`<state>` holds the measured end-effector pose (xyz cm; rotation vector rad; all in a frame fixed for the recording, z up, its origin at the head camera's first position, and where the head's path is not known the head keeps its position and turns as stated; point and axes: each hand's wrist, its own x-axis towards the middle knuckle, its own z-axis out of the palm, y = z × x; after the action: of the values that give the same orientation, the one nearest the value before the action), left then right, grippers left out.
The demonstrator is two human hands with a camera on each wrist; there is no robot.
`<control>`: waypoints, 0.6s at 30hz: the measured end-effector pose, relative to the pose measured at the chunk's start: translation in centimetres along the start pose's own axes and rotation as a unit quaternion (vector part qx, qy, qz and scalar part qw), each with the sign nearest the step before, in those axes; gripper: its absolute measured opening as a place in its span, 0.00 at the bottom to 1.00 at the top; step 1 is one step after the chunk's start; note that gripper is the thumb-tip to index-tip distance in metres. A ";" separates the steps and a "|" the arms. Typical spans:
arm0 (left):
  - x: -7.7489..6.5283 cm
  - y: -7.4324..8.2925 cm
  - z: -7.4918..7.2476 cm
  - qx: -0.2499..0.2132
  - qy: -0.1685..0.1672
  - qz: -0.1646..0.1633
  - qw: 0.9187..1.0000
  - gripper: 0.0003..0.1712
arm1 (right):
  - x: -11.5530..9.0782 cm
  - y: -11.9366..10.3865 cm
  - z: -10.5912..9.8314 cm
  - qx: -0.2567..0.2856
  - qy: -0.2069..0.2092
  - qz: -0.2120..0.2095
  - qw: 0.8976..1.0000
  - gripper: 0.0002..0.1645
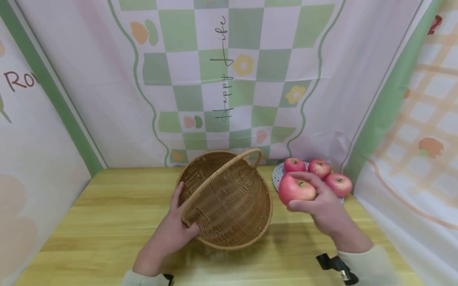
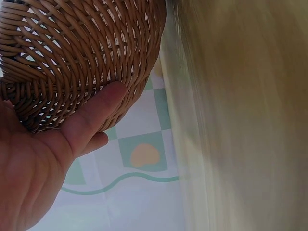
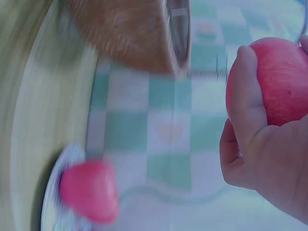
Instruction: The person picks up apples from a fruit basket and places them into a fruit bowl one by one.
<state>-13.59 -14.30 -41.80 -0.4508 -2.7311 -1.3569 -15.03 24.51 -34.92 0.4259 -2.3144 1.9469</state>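
Observation:
A brown wicker basket (image 1: 229, 198) with an arched handle (image 1: 218, 172) is tilted, its opening facing the head camera. My left hand (image 1: 171, 228) holds it at the left side, by the handle's base. In the left wrist view, a finger (image 2: 94, 115) lies along the woven outer wall (image 2: 91, 53). To the right of the basket, my right hand (image 1: 327, 206) grips a red apple (image 1: 295, 190) between thumb and fingers, raised above the table. Behind that apple, several more apples (image 1: 339, 184) sit on a patterned plate (image 1: 277, 176), partly hidden by the hand.
The wooden table (image 1: 118, 214) has a printed cloth (image 1: 243, 95) hanging behind it. More cloth panels stand at the left (image 1: 32, 139) and right (image 1: 411, 159). The plate is near the table's back right corner. Blur softens the right wrist view.

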 end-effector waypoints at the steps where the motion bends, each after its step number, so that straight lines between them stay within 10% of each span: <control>1: 0.0 0.0 0.0 0.001 0.000 0.000 1.000 0.56 | -0.1 0.3 -0.9 0.024 0.006 0.000 1.000 0.39; 7: 0.1 0.1 0.1 0.009 0.000 0.015 1.000 0.54 | -0.4 2.2 -6.2 0.145 0.050 0.004 0.988 0.35; 18: -0.1 0.3 0.1 0.009 0.000 0.014 1.000 0.54 | -0.5 6.5 -11.7 0.134 0.116 0.117 0.977 0.26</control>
<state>-13.43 -14.02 -41.66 -0.4851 -2.7236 -1.3260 -17.59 36.99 -39.01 -0.0618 -2.0421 2.2873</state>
